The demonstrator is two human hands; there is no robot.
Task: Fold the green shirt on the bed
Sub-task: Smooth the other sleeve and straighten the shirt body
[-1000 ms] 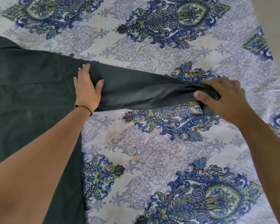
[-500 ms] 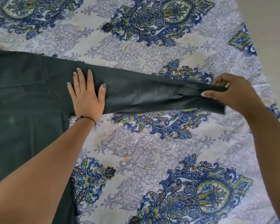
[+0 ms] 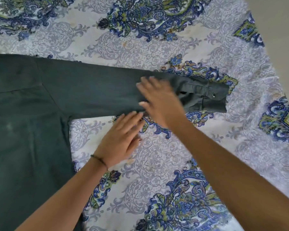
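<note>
- Left hand (image 3: 122, 139): palm down, fingers straight and slightly spread, pointing away and rightward; blurred.
- Right hand (image 3: 160, 100): palm down, fingers straight, pointing left, just beyond the left fingertips; blurred.
- Both forearms are bare, reach forward and converge toward the hands.

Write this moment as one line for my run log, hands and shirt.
dark green fabric shirt: unfolded, sleeve stretched flat | right hand: flat on sleeve | left hand: flat over blue floral bedsheet

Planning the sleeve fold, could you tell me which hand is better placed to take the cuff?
Probably the right hand: it is over the sleeve beside the cuff; the left hand sits farther away.
</note>
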